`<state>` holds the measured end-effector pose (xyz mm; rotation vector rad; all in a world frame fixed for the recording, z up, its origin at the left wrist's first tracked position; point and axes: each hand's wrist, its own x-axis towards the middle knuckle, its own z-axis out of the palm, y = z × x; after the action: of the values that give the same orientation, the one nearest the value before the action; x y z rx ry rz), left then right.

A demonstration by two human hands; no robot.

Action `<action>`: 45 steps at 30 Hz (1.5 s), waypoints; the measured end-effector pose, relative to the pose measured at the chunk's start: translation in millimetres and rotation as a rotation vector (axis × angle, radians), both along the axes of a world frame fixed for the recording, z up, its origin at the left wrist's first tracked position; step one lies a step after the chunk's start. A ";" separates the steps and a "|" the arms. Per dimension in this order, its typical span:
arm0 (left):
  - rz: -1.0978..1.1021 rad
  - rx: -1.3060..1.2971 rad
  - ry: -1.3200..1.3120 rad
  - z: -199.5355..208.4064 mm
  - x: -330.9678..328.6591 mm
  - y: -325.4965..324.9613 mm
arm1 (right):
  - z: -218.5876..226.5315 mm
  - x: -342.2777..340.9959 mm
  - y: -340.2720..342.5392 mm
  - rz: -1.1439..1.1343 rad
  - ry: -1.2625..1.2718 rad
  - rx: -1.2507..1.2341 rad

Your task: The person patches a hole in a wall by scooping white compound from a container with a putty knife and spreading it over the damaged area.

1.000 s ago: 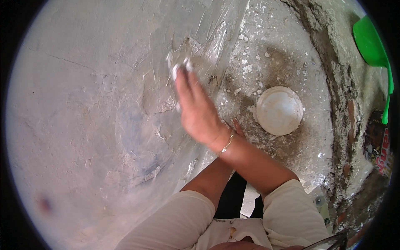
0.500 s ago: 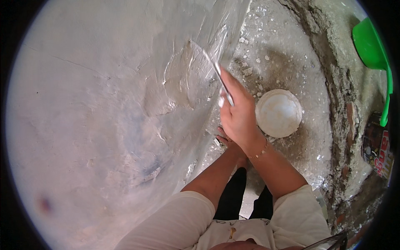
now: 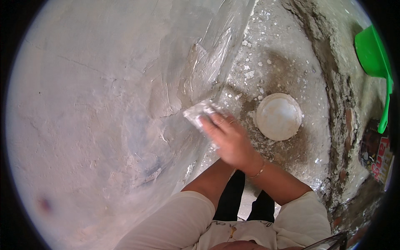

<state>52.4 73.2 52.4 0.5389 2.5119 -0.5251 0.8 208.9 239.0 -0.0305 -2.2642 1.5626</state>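
Right-hand fingers (image 3: 213, 131) on flat, white-smeared blade (image 3: 193, 113) — ridged grey plaster (image 3: 166, 83) beneath.

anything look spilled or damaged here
Yes: white flecks lie scattered on the ground near the round white container, as if spilled. A thin crack marks the smeared grey surface at left, and the crumbling strip at right looks broken.

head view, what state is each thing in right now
Flat tool, held in right hand, blurred
Right hand, gripping, motion-blurred
Left hand, hidden
Grey plaster, streaked, glossy in patches
Round white object, resting on ground, whether lidded unclear
Green dipper, unheld, contents not visible
Dark printed container, partly behind green dipper
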 end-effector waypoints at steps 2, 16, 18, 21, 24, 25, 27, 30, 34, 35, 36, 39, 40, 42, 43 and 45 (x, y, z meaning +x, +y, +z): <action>-0.025 0.040 0.043 -0.4 1.1 1.3 | -10.3 4.3 7.3 -0.066 -0.024 0.007; -0.124 0.044 0.237 -23.6 9.3 -9.8 | -27.4 -86.3 -3.9 -0.408 0.162 -0.348; -0.303 -0.142 0.368 -39.8 6.1 -21.2 | -17.1 -73.9 -25.6 -0.322 0.042 -0.297; -0.057 -0.081 0.309 -56.7 5.7 -30.7 | -2.9 -45.7 -41.4 -0.139 -0.079 -0.213; -0.370 -0.951 0.350 -20.4 15.8 5.8 | -10.0 -1.9 -29.7 -0.055 -0.172 -0.192; -0.511 -1.252 0.364 -9.2 16.3 13.1 | -8.2 7.2 -25.1 -0.026 -0.217 -0.211; -0.351 -0.798 0.360 -3.6 15.9 9.3 | -21.7 5.2 -20.7 -0.169 -0.192 -0.309; -0.166 -0.221 0.336 3.5 10.9 9.9 | -38.4 -23.7 5.7 -0.498 -0.273 -0.381; 0.078 -0.156 -0.403 45.4 -21.1 30.2 | -70.9 -68.4 36.4 -0.558 -0.311 -0.446; 0.077 -0.198 -0.409 51.1 -22.7 34.9 | -70.7 -77.0 39.5 -0.596 -0.304 -0.382; 0.073 -0.218 -0.414 51.8 -21.8 36.5 | -70.2 -82.5 41.1 -0.599 -0.305 -0.381; 0.039 -0.173 -0.345 44.7 -14.4 35.8 | -70.3 -92.9 29.2 -0.459 -0.384 -0.482; 0.025 -0.150 -0.322 38.4 -10.3 33.8 | -77.3 -88.1 11.5 -0.452 -0.276 -0.338; 0.063 0.162 -0.128 1.8 -1.7 3.4 | -64.9 -71.6 -24.3 -0.397 -0.138 -0.236; 0.084 0.315 -0.022 -17.5 0.8 -15.1 | -51.9 -57.3 -43.5 -0.358 -0.110 -0.279; 0.085 0.268 0.080 -30.4 4.8 -22.3 | -17.3 -23.0 -42.3 -0.115 -0.368 -0.375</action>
<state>57.2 50.9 22.0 0.5143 2.6866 -0.1810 -22.2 166.6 221.7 -0.5832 -2.1355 2.0276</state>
